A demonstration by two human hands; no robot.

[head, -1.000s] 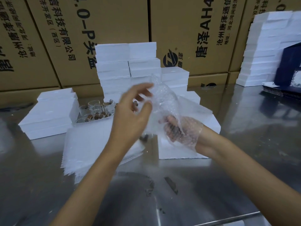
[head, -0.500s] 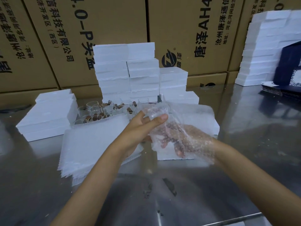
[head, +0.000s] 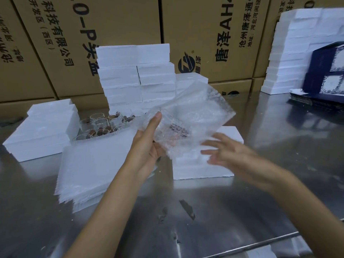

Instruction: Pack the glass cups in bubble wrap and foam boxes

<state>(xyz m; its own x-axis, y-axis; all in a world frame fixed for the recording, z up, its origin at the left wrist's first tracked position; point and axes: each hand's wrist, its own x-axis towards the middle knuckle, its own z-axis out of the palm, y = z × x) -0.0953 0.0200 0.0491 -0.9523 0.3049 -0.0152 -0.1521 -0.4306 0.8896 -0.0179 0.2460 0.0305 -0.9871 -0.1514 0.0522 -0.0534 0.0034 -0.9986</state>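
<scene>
Glass inside a clear bubble-wrap pouch [head: 188,123] shows only as a dark, blurred shape, held above the steel tabletop [head: 186,211]. Left hand [head: 149,146] grips the pouch's edge; right hand [head: 227,153] hovers just beside it, fingers spread, empty. One-handed, the cup could slide out and break.

Bare table [head: 279,164] right of foam box [head: 202,170]; bubble-wrap stack [head: 96,164], cups [head: 101,125] crowd left.

Steel table [head: 279,164], foam boxes [head: 41,135], bubble-wrap stack [head: 93,164]
</scene>
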